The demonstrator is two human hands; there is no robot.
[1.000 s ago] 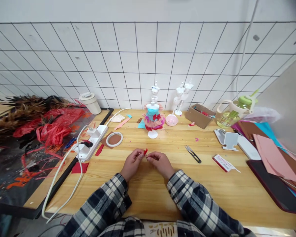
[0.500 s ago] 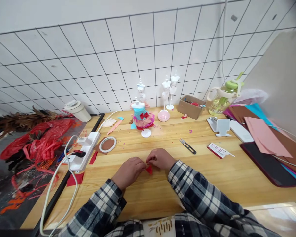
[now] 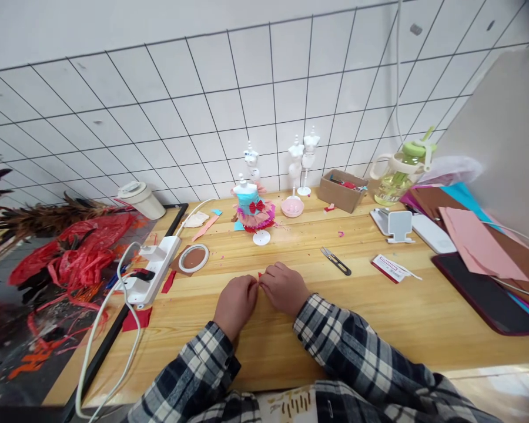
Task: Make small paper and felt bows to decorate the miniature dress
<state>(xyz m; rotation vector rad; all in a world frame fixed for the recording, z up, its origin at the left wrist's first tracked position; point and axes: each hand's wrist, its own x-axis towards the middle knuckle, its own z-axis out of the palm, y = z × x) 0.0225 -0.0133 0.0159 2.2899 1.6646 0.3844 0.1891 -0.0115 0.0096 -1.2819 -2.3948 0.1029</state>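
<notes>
My left hand (image 3: 237,304) and my right hand (image 3: 286,288) meet fingertip to fingertip above the wooden table. Both are closed in a pinch on a small red piece (image 3: 260,275), mostly hidden by the fingers; whether it is paper or cloth I cannot tell. Beyond them stands a mini dress form (image 3: 247,202) in a blue top and ruffled pink skirt with a red bow (image 3: 256,207). To the right of my hands lie thread snips (image 3: 336,261). Left of them are a roll of tape (image 3: 193,258) and a red scrap (image 3: 168,282).
A white power strip (image 3: 152,270) with cables lies at left, beside red plastic strips (image 3: 74,249) and dark feathers. Bare dress forms (image 3: 309,158), a pink bowl (image 3: 292,206) and a cardboard box (image 3: 342,191) line the back. At right are a drink bottle (image 3: 399,173), phone stand (image 3: 399,226) and coloured sheets.
My hands have come closer together, with the left turned more upright. The red piece hung below my fingers before; now only a bit shows above them. The view has shifted slightly.
</notes>
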